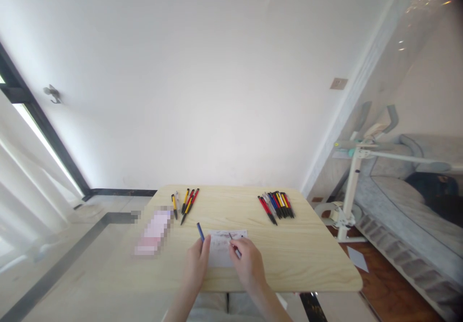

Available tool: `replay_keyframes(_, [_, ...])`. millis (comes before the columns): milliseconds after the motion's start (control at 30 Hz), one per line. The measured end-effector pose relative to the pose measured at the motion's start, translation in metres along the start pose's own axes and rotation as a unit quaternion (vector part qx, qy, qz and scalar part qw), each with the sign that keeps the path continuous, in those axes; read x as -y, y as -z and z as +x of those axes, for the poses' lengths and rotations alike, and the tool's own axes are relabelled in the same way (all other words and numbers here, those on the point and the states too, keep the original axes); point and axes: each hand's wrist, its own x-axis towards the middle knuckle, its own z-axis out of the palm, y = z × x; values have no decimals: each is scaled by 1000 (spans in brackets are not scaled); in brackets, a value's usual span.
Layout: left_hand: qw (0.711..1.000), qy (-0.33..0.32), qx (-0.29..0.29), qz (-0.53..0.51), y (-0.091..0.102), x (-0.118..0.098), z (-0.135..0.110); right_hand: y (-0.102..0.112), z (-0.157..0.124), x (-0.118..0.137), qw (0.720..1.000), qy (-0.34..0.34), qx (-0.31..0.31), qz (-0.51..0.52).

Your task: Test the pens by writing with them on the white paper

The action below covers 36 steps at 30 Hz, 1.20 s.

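Some fingers of your left hand close snugly around a blue pen, its end poking up. Your right hand pinches a thin dark stick, too small to name, over the white paper on the bench, likely so you see it well. Farther out, pens lie in a left bunch and a right bunch, maybe to stop mixing.

My pale wood-grain bench bears a paper between my left hand and right hand, spread pens beyond the left, a tighter pen cluster beyond the right, and a blurred pinkish item outside the left.
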Motion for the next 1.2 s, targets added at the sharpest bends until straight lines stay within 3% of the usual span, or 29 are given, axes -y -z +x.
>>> replay_keyframes(133, [992,-25,17,120,4,0,4,-6,3,-1,994,32,13,-107])
replay_keyframes(333, [952,-39,67,297,5,6,15,-14,6,-1,985,26,25,-167])
replay_keyframes(667, [944,-31,80,319,1,0,18,-17,9,-3,982,21,10,-187])
replay_keyframes(833, [955,-71,25,286,8,2,13,-12,7,-3,986,21,15,-167])
replay_keyframes(933, [975,-73,8,208,11,5,8,-3,3,-9,992,17,5,-127])
replay_keyframes(1033, [991,-60,-20,116,15,10,5,6,-2,-27,993,20,-23,-117])
replay_keyframes(1200, [991,-28,-128,-30,23,14,0,12,-11,-64,980,0,-100,-172])
